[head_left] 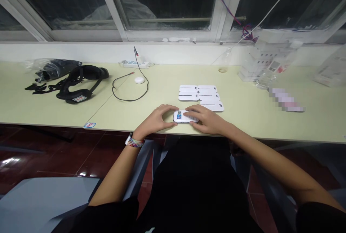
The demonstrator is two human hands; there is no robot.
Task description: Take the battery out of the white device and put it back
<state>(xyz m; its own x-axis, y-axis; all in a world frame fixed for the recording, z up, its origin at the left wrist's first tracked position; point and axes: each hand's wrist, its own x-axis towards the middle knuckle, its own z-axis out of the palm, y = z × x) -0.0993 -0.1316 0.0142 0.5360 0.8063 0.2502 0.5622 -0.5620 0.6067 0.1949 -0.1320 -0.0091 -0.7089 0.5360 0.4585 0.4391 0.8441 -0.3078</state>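
Note:
A small flat white device (178, 117) with rounded corners and blue stickers lies at the front edge of the table. My left hand (158, 119) closes around its left end, fingers at the far edge and thumb at the near edge. Over its right end my right hand (205, 119) grips in the same way, with one finger resting across the top and covering part of it. Just beyond my hands, several flat white rounded pieces (188, 96) lie side by side, each with a black line; some bear a dark letter-like mark.
To the left are a black headset (72, 94), a black cable (129, 100), a round white object (139, 80) and a power strip (136, 64). On the right stand stacked white boxes (247, 74), a clear plastic bottle (266, 78) and a blurred item (286, 100). Windows line the back.

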